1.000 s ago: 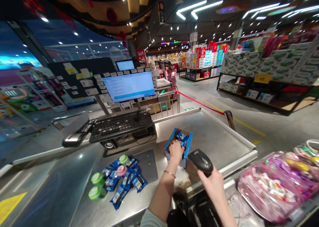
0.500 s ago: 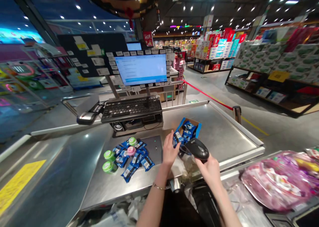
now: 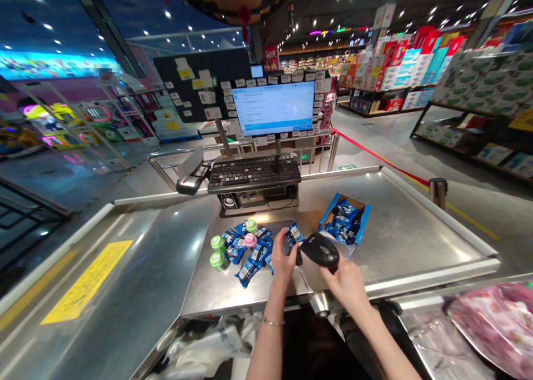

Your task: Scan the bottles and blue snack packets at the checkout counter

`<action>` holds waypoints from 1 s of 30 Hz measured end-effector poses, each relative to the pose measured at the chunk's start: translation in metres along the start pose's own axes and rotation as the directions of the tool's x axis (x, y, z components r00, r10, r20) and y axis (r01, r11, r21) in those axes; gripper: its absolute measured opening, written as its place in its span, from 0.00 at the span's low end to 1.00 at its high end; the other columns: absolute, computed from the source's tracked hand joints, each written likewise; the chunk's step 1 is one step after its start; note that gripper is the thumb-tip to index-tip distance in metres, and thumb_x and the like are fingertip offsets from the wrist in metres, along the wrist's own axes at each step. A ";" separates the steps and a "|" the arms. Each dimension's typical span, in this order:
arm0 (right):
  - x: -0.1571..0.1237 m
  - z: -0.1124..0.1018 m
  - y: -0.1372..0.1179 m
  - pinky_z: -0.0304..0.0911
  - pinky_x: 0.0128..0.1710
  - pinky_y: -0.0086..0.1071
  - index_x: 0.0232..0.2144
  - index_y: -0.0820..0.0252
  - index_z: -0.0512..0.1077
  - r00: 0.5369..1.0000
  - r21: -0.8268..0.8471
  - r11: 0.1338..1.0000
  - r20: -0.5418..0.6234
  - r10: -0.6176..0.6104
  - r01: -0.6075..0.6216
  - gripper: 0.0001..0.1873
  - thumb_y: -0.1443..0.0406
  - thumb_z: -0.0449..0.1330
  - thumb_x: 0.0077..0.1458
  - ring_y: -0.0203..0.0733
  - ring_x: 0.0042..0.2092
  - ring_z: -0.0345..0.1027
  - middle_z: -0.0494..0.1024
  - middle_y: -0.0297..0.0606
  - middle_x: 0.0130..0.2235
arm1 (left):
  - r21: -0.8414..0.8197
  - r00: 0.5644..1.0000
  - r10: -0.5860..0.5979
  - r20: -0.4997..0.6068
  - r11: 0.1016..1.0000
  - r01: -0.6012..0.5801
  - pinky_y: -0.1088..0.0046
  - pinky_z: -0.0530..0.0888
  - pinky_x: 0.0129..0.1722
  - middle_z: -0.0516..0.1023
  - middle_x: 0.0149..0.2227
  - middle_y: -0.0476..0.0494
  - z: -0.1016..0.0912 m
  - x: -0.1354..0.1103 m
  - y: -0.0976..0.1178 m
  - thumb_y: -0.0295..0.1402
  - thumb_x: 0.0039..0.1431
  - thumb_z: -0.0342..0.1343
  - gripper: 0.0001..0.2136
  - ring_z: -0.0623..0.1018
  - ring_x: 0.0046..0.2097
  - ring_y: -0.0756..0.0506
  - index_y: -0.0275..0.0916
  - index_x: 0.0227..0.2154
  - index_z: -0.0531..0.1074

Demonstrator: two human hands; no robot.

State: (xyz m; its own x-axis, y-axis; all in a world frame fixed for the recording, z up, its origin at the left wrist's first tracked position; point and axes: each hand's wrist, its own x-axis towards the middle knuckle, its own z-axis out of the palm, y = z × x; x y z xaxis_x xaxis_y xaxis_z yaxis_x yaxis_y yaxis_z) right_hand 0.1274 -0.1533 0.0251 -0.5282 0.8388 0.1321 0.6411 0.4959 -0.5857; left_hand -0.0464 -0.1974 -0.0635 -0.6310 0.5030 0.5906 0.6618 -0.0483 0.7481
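Note:
My left hand (image 3: pixel 284 260) pinches a small blue snack packet (image 3: pixel 295 234), its printed label facing up. My right hand (image 3: pixel 345 280) is wrapped round a black handheld barcode scanner (image 3: pixel 321 250), whose head sits close to that packet. Right of the packet, an open blue cardboard box (image 3: pixel 363 224) holds several more blue packets (image 3: pixel 345 219). On the counter left of my hands lies a pile of similar blue packets (image 3: pixel 249 271). Green-lidded tubs (image 3: pixel 218 260) stand beside the pile, and a pink tub (image 3: pixel 250 240) rests among the packets.
Behind the pile stand a black keyboard (image 3: pixel 254 171) and a lit monitor (image 3: pixel 275 108) edged with paper labels. A card terminal (image 3: pixel 190 184) is left of the keyboard. The metal counter (image 3: pixel 400 230) has a raised rim. Pink plastic-wrapped goods (image 3: pixel 495 324) lie at right.
My left hand has drawn the blue packet leftward, away from the box, and the scanner has moved along beside it. The view has turned left, shifting the scene rightward.

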 end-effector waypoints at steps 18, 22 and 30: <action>0.000 0.008 0.004 0.63 0.29 0.33 0.46 0.62 0.70 1.000 0.016 1.000 -0.009 -0.005 0.005 0.22 0.58 0.50 0.53 0.50 0.32 0.75 0.79 0.40 0.28 | 0.636 0.978 -0.123 0.170 0.771 -0.014 0.53 0.62 0.56 0.72 0.45 0.39 -0.021 -0.003 -0.017 0.34 0.56 0.52 0.15 0.69 0.52 0.39 0.39 0.47 0.68; 0.000 0.011 0.004 0.63 0.30 0.34 0.44 0.63 0.71 1.000 0.043 0.999 0.000 -0.025 0.025 0.21 0.58 0.49 0.53 0.50 0.33 0.75 0.79 0.41 0.28 | 0.839 0.977 -0.179 0.118 0.544 -0.002 0.48 0.49 0.61 0.72 0.48 0.36 -0.021 -0.008 -0.030 0.30 0.56 0.48 0.13 0.64 0.57 0.38 0.36 0.43 0.71; 0.003 0.012 0.006 0.64 0.31 0.34 0.47 0.62 0.70 1.000 0.056 0.998 0.009 0.011 -0.011 0.22 0.58 0.49 0.54 0.50 0.34 0.75 0.80 0.41 0.30 | 0.893 0.981 -0.195 -0.013 0.438 0.099 0.49 0.51 0.60 0.66 0.57 0.30 -0.024 -0.001 -0.055 0.30 0.60 0.43 0.17 0.60 0.62 0.37 0.33 0.49 0.68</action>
State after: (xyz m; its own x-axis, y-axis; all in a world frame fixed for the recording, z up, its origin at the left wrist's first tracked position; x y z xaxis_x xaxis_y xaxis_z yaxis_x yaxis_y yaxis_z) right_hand 0.1232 -0.1500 0.0125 -0.5263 0.8420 0.1186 0.6149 0.4732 -0.6309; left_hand -0.0916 -0.2165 -0.0979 -0.7535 0.4913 0.4370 0.5889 0.7998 0.1162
